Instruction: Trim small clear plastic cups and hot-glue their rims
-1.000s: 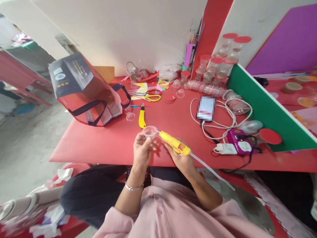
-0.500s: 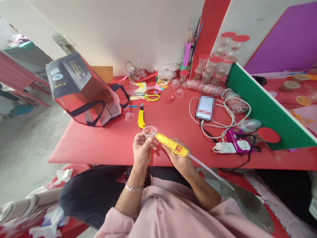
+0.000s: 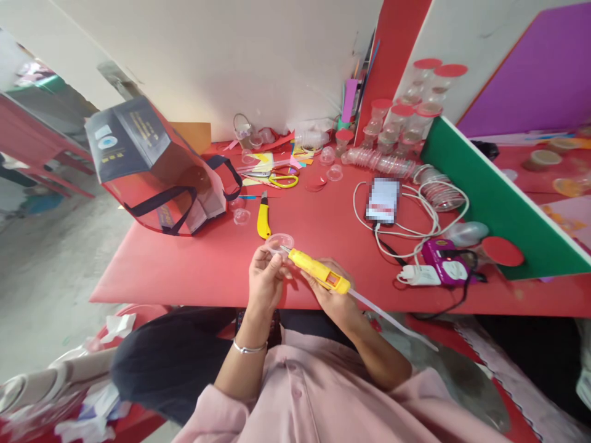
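My left hand [image 3: 264, 280] pinches a small clear plastic cup [image 3: 279, 242] just above the front edge of the red table [image 3: 194, 264]. My right hand [image 3: 333, 294] is wrapped round a yellow glue gun [image 3: 318, 272], and its metal tip touches the cup's rim. A clear glue stick [image 3: 392, 320] trails from the back of the gun toward the lower right. A yellow utility knife [image 3: 263, 218] lies on the table just beyond the cup.
A red and black bag [image 3: 148, 166] lies on its side at the left. Yellow scissors [image 3: 282, 179], paper scraps, clear cups and red-lidded jars [image 3: 406, 117] crowd the back. A phone [image 3: 383, 200], white cables and a purple charger [image 3: 446, 264] sit at the right, beside a green board [image 3: 498, 209].
The glue gun has slid a little to the left, so its tip now reaches over the cup's rim. The cup and my left hand have hardly moved.
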